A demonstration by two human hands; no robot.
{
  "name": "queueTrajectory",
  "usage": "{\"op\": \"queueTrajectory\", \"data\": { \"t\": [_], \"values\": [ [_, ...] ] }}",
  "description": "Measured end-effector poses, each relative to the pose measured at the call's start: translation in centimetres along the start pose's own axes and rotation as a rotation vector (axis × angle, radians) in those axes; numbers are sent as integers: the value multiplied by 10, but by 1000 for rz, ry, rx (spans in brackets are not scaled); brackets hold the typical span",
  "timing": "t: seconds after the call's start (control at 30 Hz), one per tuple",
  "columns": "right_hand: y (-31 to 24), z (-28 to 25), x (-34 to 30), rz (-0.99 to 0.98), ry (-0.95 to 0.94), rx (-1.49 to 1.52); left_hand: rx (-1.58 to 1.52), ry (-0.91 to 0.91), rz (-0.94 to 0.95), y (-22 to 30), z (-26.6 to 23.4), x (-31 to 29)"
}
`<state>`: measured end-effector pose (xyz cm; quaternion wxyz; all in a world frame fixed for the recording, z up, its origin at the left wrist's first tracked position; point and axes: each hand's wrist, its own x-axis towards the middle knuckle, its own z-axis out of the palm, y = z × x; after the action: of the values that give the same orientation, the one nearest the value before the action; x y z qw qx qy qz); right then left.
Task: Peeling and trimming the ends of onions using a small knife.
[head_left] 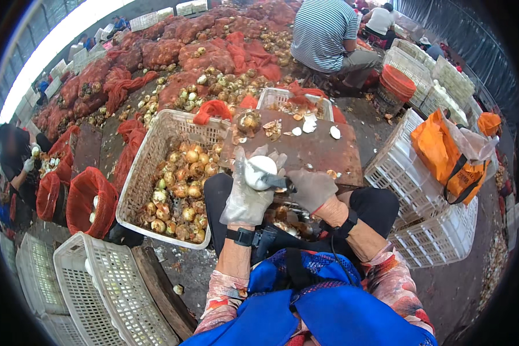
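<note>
My left hand, in a pale translucent glove, is closed around a peeled white onion above my lap. My right hand, also gloved, grips a small dark knife, whose blade lies against the onion's lower right side. The fingers hide most of its handle. Just beyond my hands is a reddish-brown board. On it are an unpeeled onion, brown skins and white onion pieces. To the left, a white plastic crate holds many brown-skinned onions.
Red mesh bags stand at the left, before stacked white crates. More white crates stand at the right under an orange bag. Another person sits ahead with their back turned. Loose onions and red sacks cover the far floor.
</note>
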<state>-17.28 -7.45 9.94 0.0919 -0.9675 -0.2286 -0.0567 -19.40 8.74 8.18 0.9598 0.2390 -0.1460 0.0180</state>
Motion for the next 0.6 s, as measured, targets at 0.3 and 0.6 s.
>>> {"op": "queueTrajectory", "data": {
  "t": [0.3, 0.6],
  "values": [
    [28, 12, -7, 366, 93, 724, -268, 347, -276, -6, -20, 21],
    [29, 43, -5, 533, 76, 1697, -263, 191, -222, -6, -1, 17]
  ]
}}
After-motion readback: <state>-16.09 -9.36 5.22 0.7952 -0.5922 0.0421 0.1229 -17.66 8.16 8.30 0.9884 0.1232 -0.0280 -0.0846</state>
